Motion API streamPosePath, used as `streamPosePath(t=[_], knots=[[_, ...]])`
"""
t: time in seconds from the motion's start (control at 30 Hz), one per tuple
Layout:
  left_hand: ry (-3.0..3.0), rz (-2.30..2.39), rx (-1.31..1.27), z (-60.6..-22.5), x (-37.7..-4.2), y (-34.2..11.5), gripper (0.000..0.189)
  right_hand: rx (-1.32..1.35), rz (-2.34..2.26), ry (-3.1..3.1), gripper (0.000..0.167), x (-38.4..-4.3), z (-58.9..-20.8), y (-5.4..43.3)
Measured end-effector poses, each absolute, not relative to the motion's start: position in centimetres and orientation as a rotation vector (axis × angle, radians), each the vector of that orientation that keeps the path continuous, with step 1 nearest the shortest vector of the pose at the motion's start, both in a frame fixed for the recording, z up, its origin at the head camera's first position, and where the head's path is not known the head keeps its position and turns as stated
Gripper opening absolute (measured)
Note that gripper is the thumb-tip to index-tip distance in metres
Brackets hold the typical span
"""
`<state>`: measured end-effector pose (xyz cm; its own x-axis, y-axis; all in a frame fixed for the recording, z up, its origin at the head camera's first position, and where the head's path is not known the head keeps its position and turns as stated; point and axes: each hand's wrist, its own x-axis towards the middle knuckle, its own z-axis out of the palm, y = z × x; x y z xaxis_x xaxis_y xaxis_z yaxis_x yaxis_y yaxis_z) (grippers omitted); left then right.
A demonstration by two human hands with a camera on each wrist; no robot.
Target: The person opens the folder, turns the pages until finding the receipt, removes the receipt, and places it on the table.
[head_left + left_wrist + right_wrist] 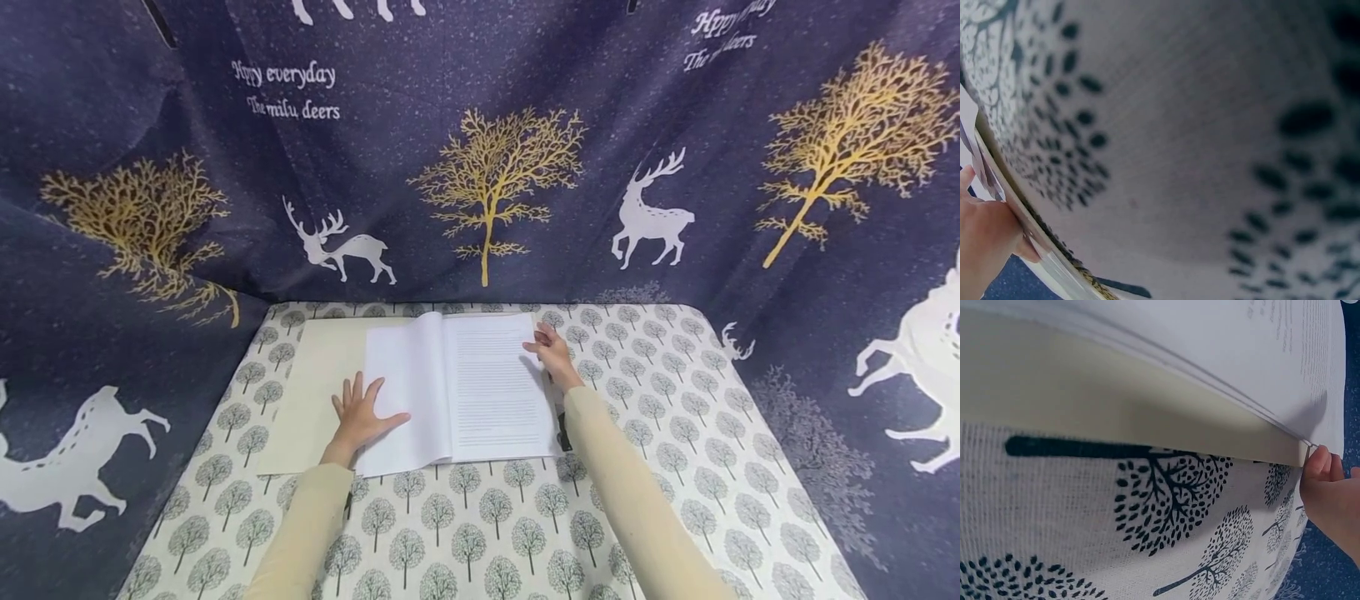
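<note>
Leftmost, on the near side of the open white paper booklet [449,400], reached a pale cream long sleeve [300,533], leading to the left hand [365,418]. Out from the booklet's left side spread its flat, cream-coloured cover [318,367], on the same white cloth printed with grey trees [495,542] that lay under the whole booklet. Over the booklet's left part the left hand rested released, fingers splayed and gripping nothing, its thumb above the blank white paper page [408,375] and most of its fingers above the cover. Toward the booklet's middle that page swelled into a soft curve beside the fold. Right of the fold lay the white paper page with lines of small dark print [495,392]. At the booklet's far right edge the right hand [553,354] pinched the rim of the printed page; how many sheets it held I could not tell. Behind the booklet hung a dark blue speckled cloth [375,150] patterned with white deer and golden trees.
</note>
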<state>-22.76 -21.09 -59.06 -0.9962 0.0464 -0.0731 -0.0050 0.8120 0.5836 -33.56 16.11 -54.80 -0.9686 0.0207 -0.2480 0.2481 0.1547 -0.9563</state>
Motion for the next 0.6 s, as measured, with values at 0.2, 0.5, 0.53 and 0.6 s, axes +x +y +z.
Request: streamPosePath(t=[0.2, 0.5, 0.53, 0.6], knots=[[2.893, 0.925, 0.024, -59.0, -22.8, -21.1, 0.097, 0.261, -1.914, 2.350, 0.064, -33.3, -54.9, 15.6], [2.897, 0.942, 0.023, -58.9, -22.8, -21.1, 0.097, 0.376, -2.102, 2.268, 0.061, -32.9, -55.0, 14.5], [2.897, 0.943, 0.022, -58.9, -22.7, -21.1, 0.097, 0.379, -2.105, 2.276, 0.061, -32.9, -55.0, 14.4], [2.895, 0.946, 0.024, -58.9, -22.7, -21.1, 0.097, 0.380, -2.096, 2.308, 0.058, -32.8, -55.0, 14.3]])
